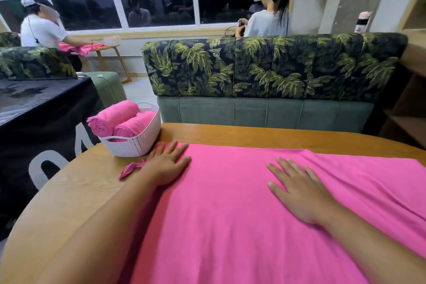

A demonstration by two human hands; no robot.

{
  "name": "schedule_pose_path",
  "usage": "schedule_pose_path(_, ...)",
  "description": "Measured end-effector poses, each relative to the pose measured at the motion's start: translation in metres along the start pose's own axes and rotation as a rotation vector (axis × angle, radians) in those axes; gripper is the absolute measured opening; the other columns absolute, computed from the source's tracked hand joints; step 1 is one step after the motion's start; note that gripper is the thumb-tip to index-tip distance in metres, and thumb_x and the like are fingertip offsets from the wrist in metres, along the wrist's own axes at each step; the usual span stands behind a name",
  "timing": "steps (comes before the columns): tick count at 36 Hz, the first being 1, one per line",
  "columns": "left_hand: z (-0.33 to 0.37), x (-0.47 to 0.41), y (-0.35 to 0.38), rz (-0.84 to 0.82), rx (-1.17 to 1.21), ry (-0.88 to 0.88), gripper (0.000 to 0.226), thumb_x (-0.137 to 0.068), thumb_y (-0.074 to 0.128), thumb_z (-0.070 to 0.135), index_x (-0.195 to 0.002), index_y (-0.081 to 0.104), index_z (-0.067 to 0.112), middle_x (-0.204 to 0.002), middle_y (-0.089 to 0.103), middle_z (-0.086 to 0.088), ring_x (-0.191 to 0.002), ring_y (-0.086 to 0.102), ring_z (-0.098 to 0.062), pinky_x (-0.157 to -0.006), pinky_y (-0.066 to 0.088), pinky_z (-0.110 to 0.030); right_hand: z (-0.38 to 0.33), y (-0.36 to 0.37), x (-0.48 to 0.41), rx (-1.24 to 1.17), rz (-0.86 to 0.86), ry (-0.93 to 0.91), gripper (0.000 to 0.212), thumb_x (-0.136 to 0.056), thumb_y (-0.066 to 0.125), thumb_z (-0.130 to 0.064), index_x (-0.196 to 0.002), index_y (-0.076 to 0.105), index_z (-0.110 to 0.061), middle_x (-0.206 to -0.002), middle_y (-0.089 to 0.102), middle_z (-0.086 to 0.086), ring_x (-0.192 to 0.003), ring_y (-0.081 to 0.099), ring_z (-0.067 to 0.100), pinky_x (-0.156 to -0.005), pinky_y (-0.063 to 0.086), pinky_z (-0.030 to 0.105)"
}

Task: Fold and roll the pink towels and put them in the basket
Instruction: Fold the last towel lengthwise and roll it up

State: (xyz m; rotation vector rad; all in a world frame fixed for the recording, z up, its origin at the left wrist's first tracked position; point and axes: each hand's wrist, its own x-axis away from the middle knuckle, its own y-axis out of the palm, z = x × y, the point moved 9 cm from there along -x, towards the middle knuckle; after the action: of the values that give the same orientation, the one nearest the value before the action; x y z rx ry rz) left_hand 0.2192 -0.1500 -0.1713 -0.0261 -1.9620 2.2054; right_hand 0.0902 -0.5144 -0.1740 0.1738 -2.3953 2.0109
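a light wooden table with a rounded edge carries a white plastic basket close to its far rim. just right of the basket and nearer the wearer, a pink towel lies spread flat. a small pink strip at the towel's edge lies on the wood just in front of the basket.

Towel runs off the bottom and right picture edges. Table beneath the towel is hidden. Left of the towel, basket wall hides lower parts of the rolls.

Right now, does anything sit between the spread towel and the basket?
Nothing visible. The pink towel lies under the left hand and right hand; the basket stands right beside its left corner, two rolled towels inside.
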Motion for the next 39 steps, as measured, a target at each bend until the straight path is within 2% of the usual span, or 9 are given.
schedule_pose_path(12, 0.001, 0.001, -0.002, 0.013, -0.015, 0.002, 0.072, -0.098, 0.018, 0.076, -0.163, 0.005, 0.046, -0.174, -0.004, 0.002, -0.159, -0.002, -0.030, -0.128, -0.001, -0.045, -0.005, -0.003, 0.002, 0.001, -0.027, 0.006, 0.076, -0.090, 0.002, -0.080, -0.161, -0.003, -0.053, -0.172, -0.013, -0.018, -0.159, -0.013, 0.008, -0.129, -0.004, 0.044)
schedule_pose_path(16, 0.010, 0.009, -0.009, 0.080, -0.069, -0.025, 0.072, -0.102, 0.013, 0.068, -0.165, 0.014, 0.032, -0.174, 0.006, -0.002, -0.159, 0.006, -0.033, -0.128, 0.005, -0.048, -0.006, -0.005, 0.004, 0.007, -0.045, 0.003, 0.066, -0.102, 0.013, -0.071, -0.163, -0.002, -0.050, -0.173, -0.012, -0.014, -0.159, -0.012, 0.011, -0.129, -0.004, 0.046)
schedule_pose_path(20, 0.067, 0.032, -0.005, 0.057, -0.030, 0.106, 0.070, -0.104, 0.008, 0.059, -0.165, 0.020, 0.027, -0.173, 0.012, -0.001, -0.159, 0.011, -0.026, -0.128, 0.013, -0.045, -0.006, -0.008, 0.007, -0.003, -0.086, 0.008, 0.066, -0.104, 0.015, -0.068, -0.165, 0.001, -0.045, -0.174, -0.010, -0.011, -0.160, -0.010, 0.013, -0.129, -0.002, 0.047)
schedule_pose_path(23, 0.117, 0.054, 0.003, 0.012, 0.062, 0.206, 0.059, -0.110, 0.020, 0.050, -0.165, 0.020, 0.028, -0.173, 0.013, 0.002, -0.159, 0.013, -0.020, -0.128, 0.013, -0.041, -0.005, -0.020, 0.017, -0.032, -0.062, 0.008, 0.065, -0.106, 0.016, -0.064, -0.166, 0.010, -0.040, -0.174, -0.004, -0.011, -0.160, -0.004, 0.012, -0.129, 0.001, 0.047)
schedule_pose_path(30, 0.212, 0.097, 0.013, -0.084, 0.061, 0.369, 0.061, -0.109, 0.018, 0.054, -0.165, 0.021, 0.030, -0.172, 0.014, 0.006, -0.159, 0.013, -0.015, -0.129, 0.015, -0.043, 0.028, -0.057, 0.070, -0.058, 0.024, 0.036, 0.060, -0.109, 0.021, -0.059, -0.165, 0.020, -0.036, -0.174, 0.006, -0.012, -0.160, 0.002, 0.009, -0.128, 0.004, 0.047)
schedule_pose_path(33, 0.245, 0.107, 0.018, -0.119, 0.028, 0.421, 0.072, -0.100, 0.013, 0.058, -0.163, 0.026, 0.026, -0.172, 0.017, 0.002, -0.159, 0.013, -0.016, -0.129, 0.014, -0.039, 0.059, -0.069, 0.098, -0.098, 0.060, 0.072, 0.055, -0.111, 0.022, -0.052, -0.163, 0.027, -0.036, -0.173, 0.013, -0.012, -0.160, 0.009, 0.012, -0.128, 0.008, 0.046)
schedule_pose_path(35, 0.266, 0.112, 0.021, -0.117, 0.003, 0.470, 0.061, -0.108, 0.021, 0.050, -0.160, 0.035, 0.023, -0.170, 0.024, 0.000, -0.157, 0.019, -0.017, -0.128, 0.013, -0.033, 0.086, -0.074, 0.114, -0.126, 0.103, 0.123, 0.052, -0.112, 0.022, -0.048, -0.161, 0.032, -0.035, -0.171, 0.024, -0.010, -0.158, 0.019, 0.014, -0.128, 0.014, 0.045)
schedule_pose_path(37, 0.284, 0.115, 0.022, -0.104, -0.003, 0.504, 0.052, -0.110, 0.028, 0.044, -0.154, 0.044, 0.024, -0.166, 0.035, 0.001, -0.152, 0.031, -0.021, -0.125, 0.022, -0.033, 0.124, -0.080, 0.129, -0.146, 0.162, 0.214, 0.049, -0.111, 0.026, -0.043, -0.157, 0.041, -0.032, -0.165, 0.037, -0.007, -0.152, 0.033, 0.018, -0.125, 0.026, 0.044)
schedule_pose_path(39, 0.295, 0.114, 0.022, -0.094, -0.022, 0.489, 0.051, -0.106, 0.028, 0.050, -0.149, 0.048, 0.031, -0.156, 0.044, 0.000, -0.141, 0.042, -0.030, -0.118, 0.034, -0.042, 0.164, -0.084, 0.146, -0.160, 0.219, 0.320, 0.045, -0.109, 0.035, -0.036, -0.151, 0.049, -0.031, -0.157, 0.048, -0.005, -0.142, 0.046, 0.022, -0.118, 0.037, 0.042)
